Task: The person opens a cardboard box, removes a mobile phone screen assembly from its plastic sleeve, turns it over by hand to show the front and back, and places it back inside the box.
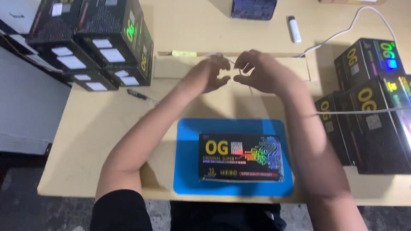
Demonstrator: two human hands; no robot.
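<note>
Near the frame's upper centre, the left hand [209, 73] and right hand [257, 70] pinched a thin white strip [230, 61] together. It looked blurred. Pulled unevenly, it might have slipped onto the black box [240, 157] below.

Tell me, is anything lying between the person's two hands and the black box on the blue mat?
Nothing visible does. Left hand and right hand are raised together over the shallow cardboard tray; between them and the black box lie only bare table and blue mat.

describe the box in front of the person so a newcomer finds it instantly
Start at the tan table and find the blue mat at its near edge. The black box lies flat on that mat, alone, with yellow lettering and a rainbow foil pattern facing up. Every other black box sits off the mat, stacked at the table's left and right sides.
</note>
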